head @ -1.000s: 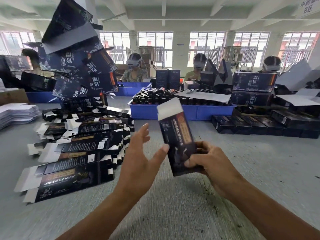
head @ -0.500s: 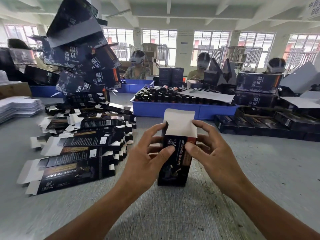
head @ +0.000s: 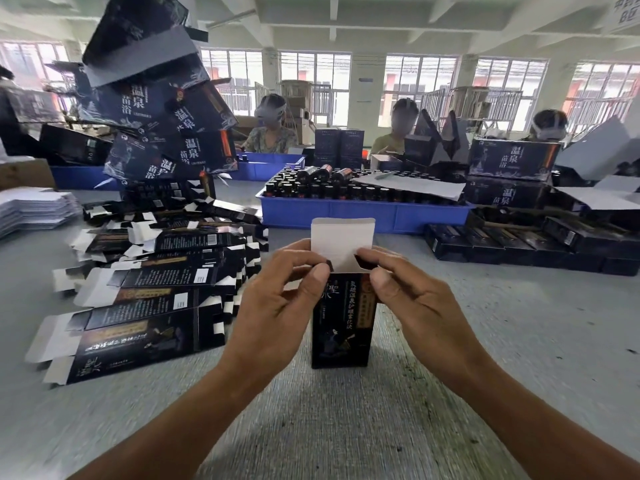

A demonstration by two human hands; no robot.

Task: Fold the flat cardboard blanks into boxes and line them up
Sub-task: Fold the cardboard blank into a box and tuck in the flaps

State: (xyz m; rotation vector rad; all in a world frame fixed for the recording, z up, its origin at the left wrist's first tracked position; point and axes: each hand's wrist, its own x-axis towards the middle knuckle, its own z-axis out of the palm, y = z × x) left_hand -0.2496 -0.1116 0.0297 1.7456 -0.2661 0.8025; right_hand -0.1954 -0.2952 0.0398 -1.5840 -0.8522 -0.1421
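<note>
Head view: a dark box (head: 341,320) now stands upright on the grey table (head: 519,358), opened from the flat blank held a second ago. Left hand (head: 277,306) and right hand (head: 412,296) pinch its top corners, apparently tucking side flaps below the raised white lid flap (head: 341,242); flat blanks (head: 145,306) wait left.

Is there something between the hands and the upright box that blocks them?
Nothing visible does. The left hand and right hand already pinch the top of the box, beside its raised white flap.
</note>
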